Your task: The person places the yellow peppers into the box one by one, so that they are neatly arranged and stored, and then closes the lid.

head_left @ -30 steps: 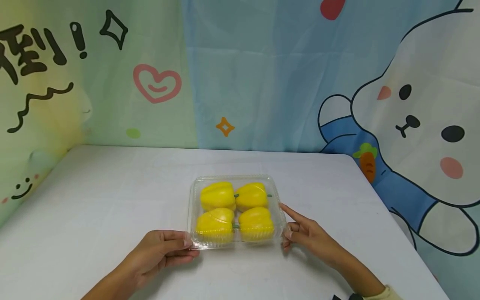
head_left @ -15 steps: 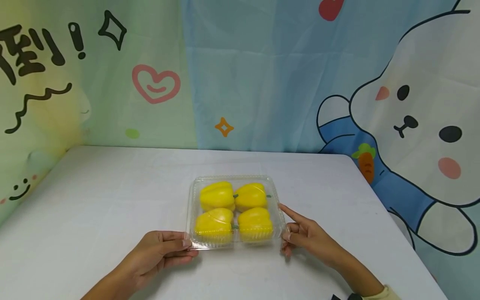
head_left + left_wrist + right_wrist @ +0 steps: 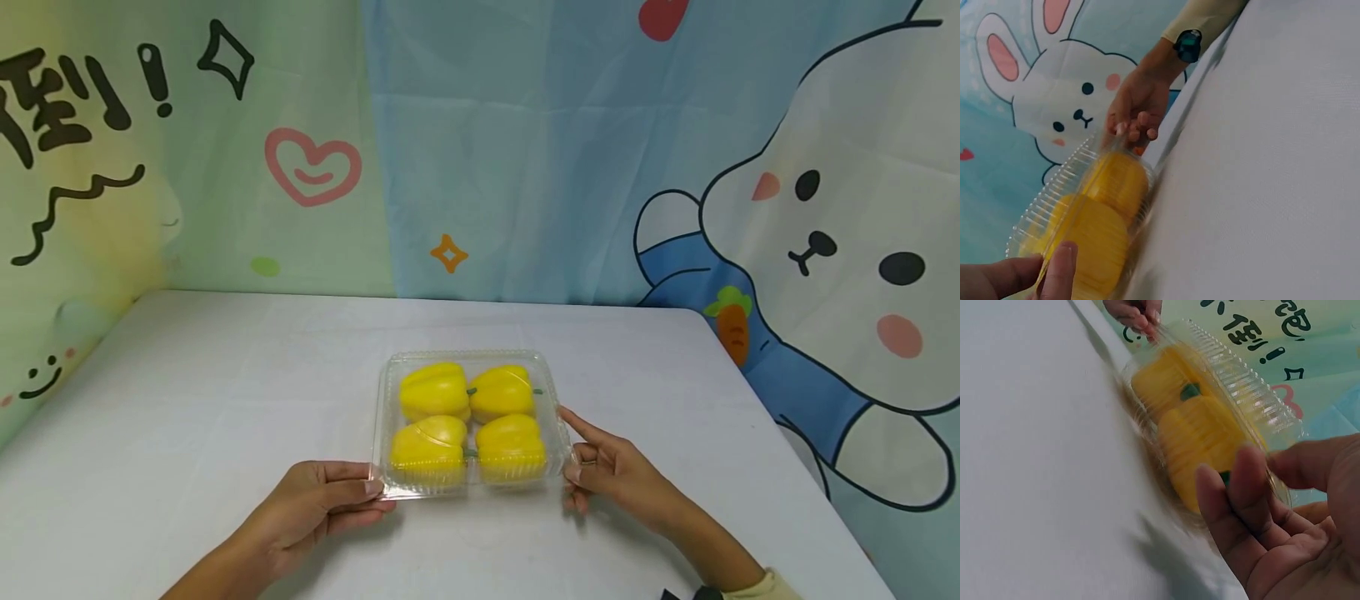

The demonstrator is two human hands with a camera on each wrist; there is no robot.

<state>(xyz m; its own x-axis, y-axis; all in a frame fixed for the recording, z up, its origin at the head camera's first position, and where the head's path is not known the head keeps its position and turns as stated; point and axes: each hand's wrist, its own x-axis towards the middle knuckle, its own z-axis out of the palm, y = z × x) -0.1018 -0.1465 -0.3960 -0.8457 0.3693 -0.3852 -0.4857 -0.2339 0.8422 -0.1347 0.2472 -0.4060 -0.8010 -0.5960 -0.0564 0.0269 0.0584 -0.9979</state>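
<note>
A clear plastic clamshell box (image 3: 384, 408) holding several yellow bell peppers (image 3: 435, 392) with green stems is between my two hands, over the white table. My left hand (image 3: 322, 504) pinches its near left corner, thumb on top and fingers underneath. At the near right corner my right hand (image 3: 626, 479) grips the rim, its index finger stretched along the right side. The right wrist view shows the thumb of my right hand (image 3: 1297, 544) and a finger pinching the ridged edge of the box (image 3: 1241, 372). In the left wrist view, the left thumb and index finger (image 3: 1060, 272) hold the near edge.
The white table (image 3: 225, 392) extends around the box on all sides. Behind it hangs a printed cloth backdrop (image 3: 517, 167) with a cartoon rabbit, hearts and black lettering. A dark watch (image 3: 1188, 45) is on the right wrist.
</note>
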